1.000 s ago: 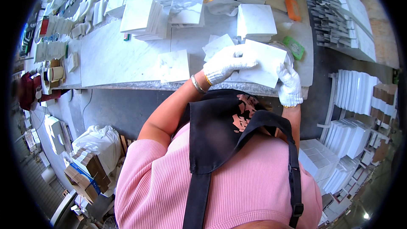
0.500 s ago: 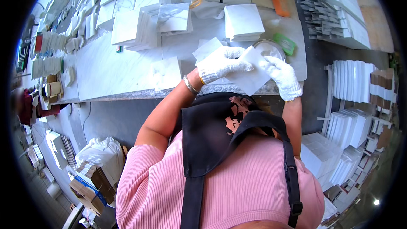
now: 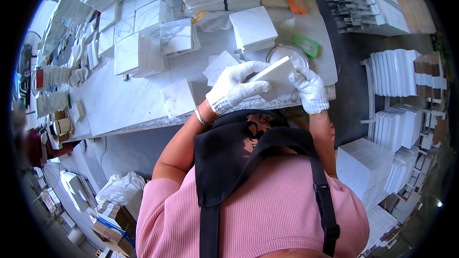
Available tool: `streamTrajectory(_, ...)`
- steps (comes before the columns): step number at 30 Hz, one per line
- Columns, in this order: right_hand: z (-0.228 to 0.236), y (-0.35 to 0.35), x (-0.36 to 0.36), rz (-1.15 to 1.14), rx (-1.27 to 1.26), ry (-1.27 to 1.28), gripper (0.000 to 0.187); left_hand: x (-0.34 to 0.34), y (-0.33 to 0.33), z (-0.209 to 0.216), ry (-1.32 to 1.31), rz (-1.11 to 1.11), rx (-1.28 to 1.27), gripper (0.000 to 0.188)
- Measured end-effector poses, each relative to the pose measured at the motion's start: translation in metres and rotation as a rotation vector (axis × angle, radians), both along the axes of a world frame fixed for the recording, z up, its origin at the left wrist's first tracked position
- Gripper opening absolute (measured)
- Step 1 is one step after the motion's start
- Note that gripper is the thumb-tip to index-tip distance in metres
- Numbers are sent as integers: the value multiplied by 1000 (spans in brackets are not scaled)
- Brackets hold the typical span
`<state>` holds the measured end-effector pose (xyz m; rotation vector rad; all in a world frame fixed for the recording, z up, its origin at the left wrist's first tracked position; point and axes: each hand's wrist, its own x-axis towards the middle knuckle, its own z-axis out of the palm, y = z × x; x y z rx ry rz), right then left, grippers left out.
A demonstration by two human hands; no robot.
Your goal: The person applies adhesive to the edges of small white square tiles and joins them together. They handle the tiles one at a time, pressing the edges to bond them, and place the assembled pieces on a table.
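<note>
Both of my hands wear white knitted gloves and grip one white marble tile (image 3: 276, 82), tilted with its edge turned up, above the table's front edge. My left hand (image 3: 235, 84) pinches its left side between thumb and fingers. At the tile's right side is my right hand (image 3: 310, 88), its fingers closed on the border. Just behind the tile stands a round dish (image 3: 306, 57) with pale contents, partly hidden by it. A loose tile (image 3: 221, 66) lies beyond my left hand, and another tile (image 3: 178, 97) lies to its left.
Stacked tiles (image 3: 253, 26) stand behind the dish, with more stacks (image 3: 128, 56) to the left. A green box-like thing (image 3: 305, 46) and an orange one (image 3: 295, 2) lie at the table's right. Wrapped stacks of slabs (image 3: 394, 77) stand on the right side.
The tile has turned from nearly flat to steeply tilted, showing its thick edge. My left hand's fingers have spread wider around it. The view has shifted and turned slightly.
</note>
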<state>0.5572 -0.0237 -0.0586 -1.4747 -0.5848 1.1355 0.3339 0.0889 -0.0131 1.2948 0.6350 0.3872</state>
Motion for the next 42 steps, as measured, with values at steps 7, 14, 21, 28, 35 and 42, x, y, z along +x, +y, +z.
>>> streamTrajectory(7, -1, -2, 0, -10, 39, 33, 35, 4, -3, 9, 35, 35, 133, 45)
streamTrajectory(14, 7, -5, -11, -194, -16, 183, 40, 9, -10, -8, -151, 113, -175, 48)
streamTrajectory(21, 9, -9, -17, -235, -29, 296, 39, 15, -14, -15, -57, 90, -253, 38)
streamTrajectory(28, 17, -14, -19, -201, -65, 340, 35, 22, -12, -12, -72, 149, -252, 33)
streamTrajectory(35, 20, -19, -22, -198, -39, 279, 33, 26, -13, -17, -107, 189, -283, 32)
streamTrajectory(42, 28, -27, -15, -137, -140, 133, 34, 33, -8, -15, 8, 175, -205, 35)
